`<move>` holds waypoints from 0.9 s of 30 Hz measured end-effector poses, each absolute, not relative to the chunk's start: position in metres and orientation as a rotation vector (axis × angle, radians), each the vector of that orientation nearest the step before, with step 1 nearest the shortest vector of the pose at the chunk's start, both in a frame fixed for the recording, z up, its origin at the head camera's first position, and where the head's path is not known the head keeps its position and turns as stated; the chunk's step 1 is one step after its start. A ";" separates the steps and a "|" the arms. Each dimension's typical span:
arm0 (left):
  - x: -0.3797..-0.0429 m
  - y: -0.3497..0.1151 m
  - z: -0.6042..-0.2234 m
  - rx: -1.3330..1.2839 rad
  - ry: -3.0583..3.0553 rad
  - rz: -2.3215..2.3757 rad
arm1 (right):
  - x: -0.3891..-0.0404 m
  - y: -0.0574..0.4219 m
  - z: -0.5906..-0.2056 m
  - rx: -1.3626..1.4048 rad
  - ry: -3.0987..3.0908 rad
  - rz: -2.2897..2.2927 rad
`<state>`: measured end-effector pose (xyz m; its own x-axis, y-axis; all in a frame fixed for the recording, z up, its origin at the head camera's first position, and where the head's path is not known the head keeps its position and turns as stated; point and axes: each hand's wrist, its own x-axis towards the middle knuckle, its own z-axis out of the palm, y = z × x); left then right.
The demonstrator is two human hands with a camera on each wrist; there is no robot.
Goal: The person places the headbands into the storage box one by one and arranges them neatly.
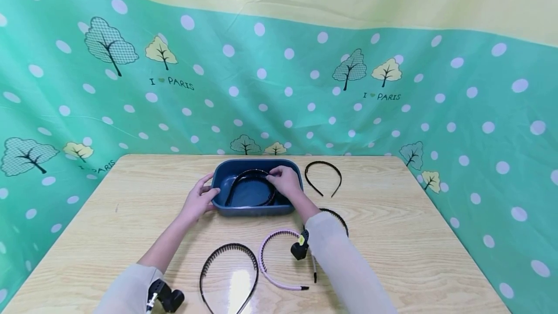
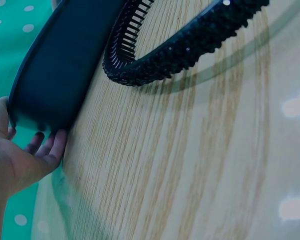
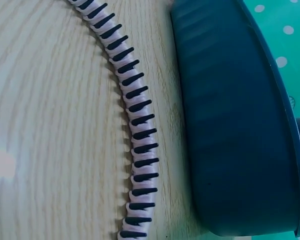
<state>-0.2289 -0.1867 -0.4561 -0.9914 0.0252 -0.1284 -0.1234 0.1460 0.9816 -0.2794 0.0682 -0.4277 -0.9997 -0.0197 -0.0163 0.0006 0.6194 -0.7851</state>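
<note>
A dark blue plastic basin (image 1: pixel 257 211) sits toward the back of the table. My left hand (image 1: pixel 199 200) grips its left end, thumb at the rim and fingers against the outer wall; the left wrist view shows those fingers (image 2: pixel 52 147) low on the wall. Inside the basin is a black headband (image 1: pixel 251 171), its arch toward the back. Reaching over the right side, my right hand (image 1: pixel 285 182) pinches this headband near its right upper curve. In the right wrist view the basin's wall (image 3: pixel 235 120) hides most of that hand.
Nearer me lie a black toothed headband (image 1: pixel 233 245) and a lilac headband (image 1: pixel 261 256) with black teeth. Another black headband (image 1: pixel 337 214) is partly covered by the right sleeve (image 1: pixel 340 246). One more thin black headband (image 1: pixel 323 162) lies right of the basin. A polka-dot curtain (image 1: pixel 261 91) hangs behind.
</note>
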 end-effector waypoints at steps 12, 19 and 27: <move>-0.230 -0.187 -0.457 -0.106 2.288 1.974 | -0.283 0.071 -0.420 -0.073 2.840 -1.344; -0.230 -0.186 -0.456 -0.098 2.279 1.972 | -0.282 0.071 -0.409 -0.136 2.848 -1.339; -0.230 -0.187 -0.457 -0.105 2.288 1.968 | -0.284 0.076 -0.401 -0.145 2.835 -1.377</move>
